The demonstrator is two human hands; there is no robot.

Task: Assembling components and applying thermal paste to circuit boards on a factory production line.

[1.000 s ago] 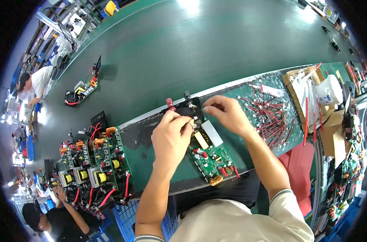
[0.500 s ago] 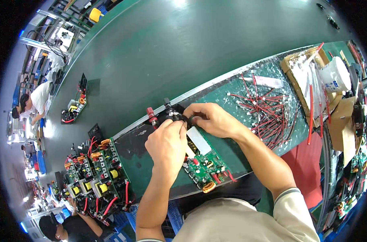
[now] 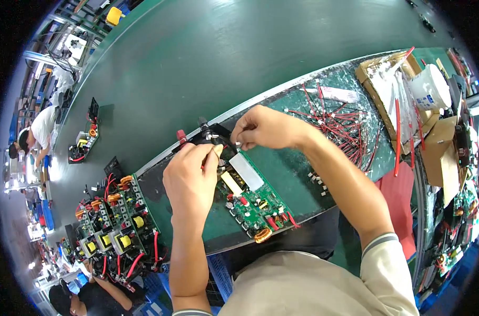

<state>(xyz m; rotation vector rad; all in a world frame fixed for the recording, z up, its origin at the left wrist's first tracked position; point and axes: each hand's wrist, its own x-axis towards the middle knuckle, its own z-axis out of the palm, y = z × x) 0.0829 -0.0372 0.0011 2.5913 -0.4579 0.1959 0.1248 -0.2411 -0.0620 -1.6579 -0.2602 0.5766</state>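
A green circuit board [image 3: 268, 197] with a long white bar [image 3: 247, 171] lies on the narrow bench in front of me. At its far end stands a black panel [image 3: 218, 130] with a red terminal post [image 3: 181, 137] and a black terminal post [image 3: 203, 124]. My left hand [image 3: 189, 171] is pinched closed just nearer than the posts; what sits between its fingertips is too small to tell. My right hand [image 3: 268, 128] pinches the end of a short black wire [image 3: 227, 141] that curves from the panel toward the board's far corner.
Several assembled boards [image 3: 115, 221] stand close together on the left. Red and black wires [image 3: 337, 131] lie heaped on the right, beside a cardboard box [image 3: 379, 87] and a white bucket [image 3: 430, 89]. Another board [image 3: 85, 139] sits on the green conveyor belt [image 3: 197, 63]. Co-workers are at the left.
My hands have drawn apart, the right one lifting up and the left one shifting left, uncovering the black wire and more of the board. The whole view has shifted slightly.
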